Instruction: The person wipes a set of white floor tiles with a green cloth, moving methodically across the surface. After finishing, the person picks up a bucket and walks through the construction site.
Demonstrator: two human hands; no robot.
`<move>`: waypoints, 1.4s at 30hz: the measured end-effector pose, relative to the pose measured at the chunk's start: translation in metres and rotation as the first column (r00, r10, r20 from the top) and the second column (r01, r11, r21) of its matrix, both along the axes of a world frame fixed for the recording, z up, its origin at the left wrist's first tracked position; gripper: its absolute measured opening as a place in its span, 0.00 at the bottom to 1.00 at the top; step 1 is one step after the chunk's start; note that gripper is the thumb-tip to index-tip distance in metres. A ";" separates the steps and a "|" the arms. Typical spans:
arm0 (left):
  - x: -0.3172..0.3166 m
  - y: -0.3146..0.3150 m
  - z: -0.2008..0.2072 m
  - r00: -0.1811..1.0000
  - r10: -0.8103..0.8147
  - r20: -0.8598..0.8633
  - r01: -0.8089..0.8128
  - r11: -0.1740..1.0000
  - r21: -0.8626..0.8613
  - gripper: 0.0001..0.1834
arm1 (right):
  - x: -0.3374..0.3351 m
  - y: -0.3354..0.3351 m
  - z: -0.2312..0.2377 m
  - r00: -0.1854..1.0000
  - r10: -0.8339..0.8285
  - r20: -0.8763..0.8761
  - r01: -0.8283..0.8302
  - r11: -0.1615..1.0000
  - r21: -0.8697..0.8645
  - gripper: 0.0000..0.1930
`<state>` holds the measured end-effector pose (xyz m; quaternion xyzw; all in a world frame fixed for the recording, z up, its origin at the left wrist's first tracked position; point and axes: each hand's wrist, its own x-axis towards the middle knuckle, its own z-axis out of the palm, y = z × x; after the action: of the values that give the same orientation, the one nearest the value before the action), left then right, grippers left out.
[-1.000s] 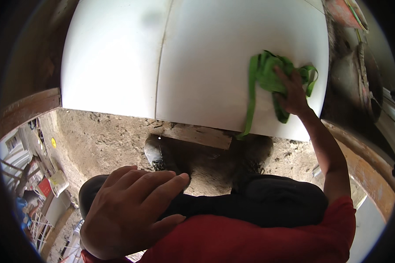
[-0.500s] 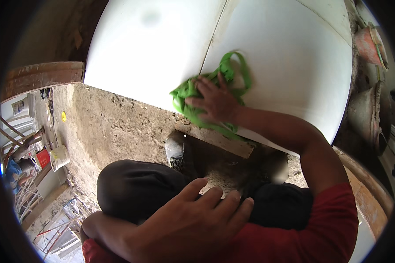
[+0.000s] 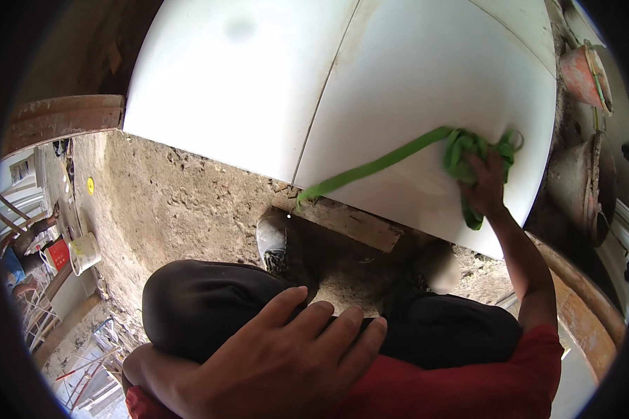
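My right hand (image 3: pixel 487 183) presses a bunched green cloth (image 3: pixel 461 157) against a large white tile (image 3: pixel 391 105), near its right edge. From the bunch, one long green strip trails left across the tile to its near edge. A short end hangs toward me. Left of a thin dirty joint lies a second white tile (image 3: pixel 223 91). My left hand (image 3: pixel 293 356) is close to me, back up, in front of my lap. Its fingers are loosely spread and nothing shows in them.
Rough bare ground (image 3: pixel 175 181) borders the tiles' near edge, with my shoes on it. A wooden piece (image 3: pixel 360 227) lies there. At right are a reddish bucket (image 3: pixel 586 75) and a dirty bucket (image 3: pixel 573 185). Far left, a person (image 3: pixel 17 269) is near a white bucket (image 3: pixel 85 253).
My right hand has swept the cloth from the tile joint to the right, leaving a strip stretched out behind it. My left hand has stayed nearly in place.
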<state>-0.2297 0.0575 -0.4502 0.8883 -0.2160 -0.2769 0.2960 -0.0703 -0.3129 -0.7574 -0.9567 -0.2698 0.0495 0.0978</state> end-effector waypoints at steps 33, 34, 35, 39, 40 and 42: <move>0.041 0.094 -0.249 0.990 -0.058 -0.127 0.136 0.607 0.783 0.69 | 0.002 -0.141 -0.018 0.919 -0.280 0.276 0.204 0.940 0.275 0.27; 0.037 0.092 -0.254 0.994 -0.061 -0.094 0.111 0.621 0.776 0.70 | 0.001 -0.141 -0.017 0.920 -0.285 0.268 0.206 0.935 0.288 0.28; 0.034 0.090 -0.257 0.996 -0.060 -0.058 0.083 0.635 0.768 0.70 | 0.000 -0.141 -0.016 0.920 -0.293 0.261 0.210 0.929 0.304 0.28; 0.033 0.078 -0.261 0.990 -0.102 -0.093 0.136 0.620 0.773 0.69 | -0.002 -0.141 -0.013 0.918 -0.330 0.220 0.253 0.914 0.316 0.29; 0.032 0.076 -0.261 0.991 -0.088 -0.105 0.137 0.624 0.769 0.69 | -0.004 -0.142 -0.013 0.923 -0.327 0.205 0.250 0.911 0.329 0.30; 0.031 0.072 -0.262 0.992 -0.085 -0.089 0.122 0.610 0.783 0.68 | -0.010 -0.145 -0.011 0.928 -0.320 0.189 0.253 0.916 0.310 0.30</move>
<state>-0.1987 0.1298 -0.7120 0.9079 -0.1176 -0.3790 -0.1349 -0.0799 -0.4581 -0.7683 -0.9613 -0.1397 -0.1180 0.2059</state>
